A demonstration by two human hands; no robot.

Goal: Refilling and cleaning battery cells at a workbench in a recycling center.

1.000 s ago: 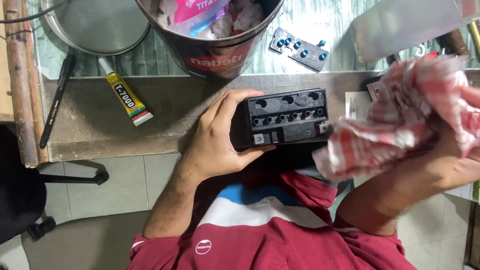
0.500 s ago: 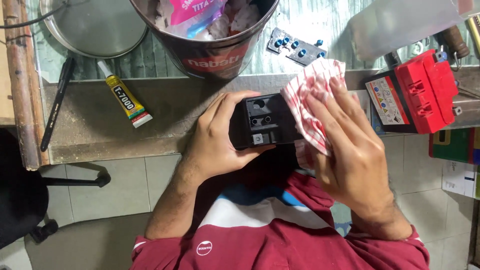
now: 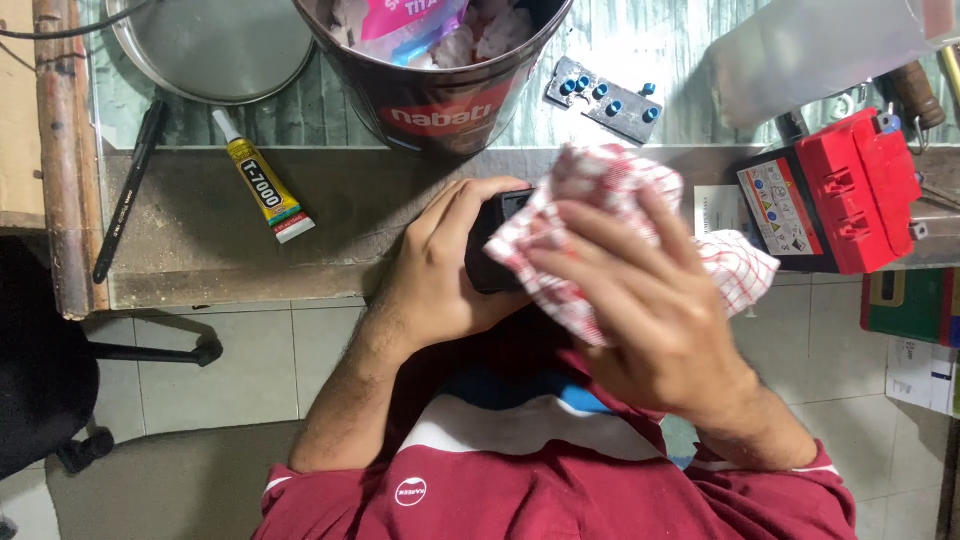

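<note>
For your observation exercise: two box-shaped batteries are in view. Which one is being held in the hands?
The black battery, gripped by the left hand and mostly covered by the checked cloth under the right hand. The red-topped battery lies untouched at the right.

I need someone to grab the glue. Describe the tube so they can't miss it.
Start at the big round tin at the top of the bench. Left of it, the yellow glue tube lies slanted on the surface. Unlike the thin black pen further left, it is yellow with a white nozzle.
</note>
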